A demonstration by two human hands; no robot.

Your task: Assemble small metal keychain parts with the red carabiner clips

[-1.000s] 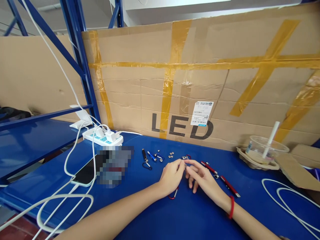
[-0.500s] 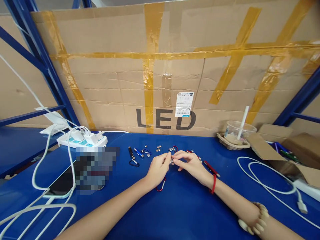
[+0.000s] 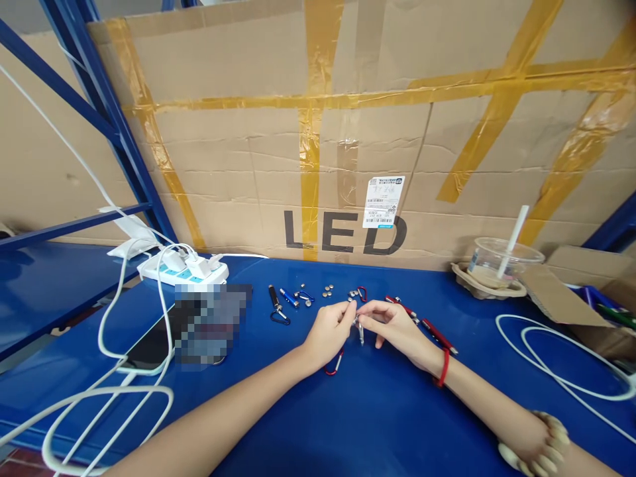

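Keychain light (image 3: 358, 326), a small silvery piece, is pinched between the left hand (image 3: 328, 331) and right hand (image 3: 397, 326) near the desk (image 3: 377, 424) middle. Both grips are best kept at the fingertips, wrists rested, so nothing rolls toward the button cells (image 3: 327, 290).

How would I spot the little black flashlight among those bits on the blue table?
Start at the taped cardboard box printed LED. Just below the letter L, on the blue table, lies a row of small parts. The black flashlight is leftmost, dark beside its blue neighbour.
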